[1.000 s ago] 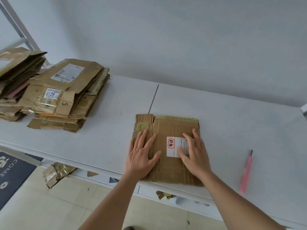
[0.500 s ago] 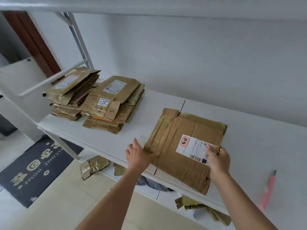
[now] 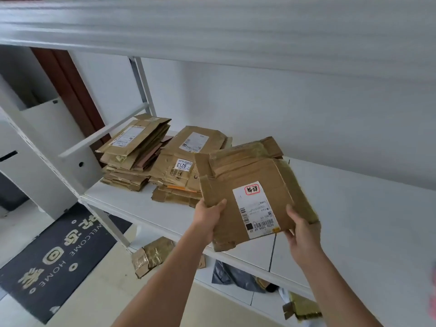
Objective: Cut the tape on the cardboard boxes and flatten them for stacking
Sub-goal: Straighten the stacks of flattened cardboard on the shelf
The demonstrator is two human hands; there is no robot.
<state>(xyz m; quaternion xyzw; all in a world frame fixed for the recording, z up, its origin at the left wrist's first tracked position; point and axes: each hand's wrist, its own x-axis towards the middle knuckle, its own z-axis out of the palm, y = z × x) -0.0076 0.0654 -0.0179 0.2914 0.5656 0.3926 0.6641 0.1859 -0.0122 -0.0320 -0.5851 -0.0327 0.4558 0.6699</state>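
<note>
Your left hand (image 3: 208,214) and right hand (image 3: 299,228) both clamp their fingers on the near edge of the flattened box (image 3: 250,185), lifted above the white shelf (image 3: 368,232). Beyond it, two stacks of flattened boxes (image 3: 165,159) rest on that shelf.

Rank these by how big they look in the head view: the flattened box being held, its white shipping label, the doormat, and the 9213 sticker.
1. doormat, though its lower left is cut off
2. flattened box, enlarged by being near the camera
3. white shipping label
4. 9213 sticker
</note>
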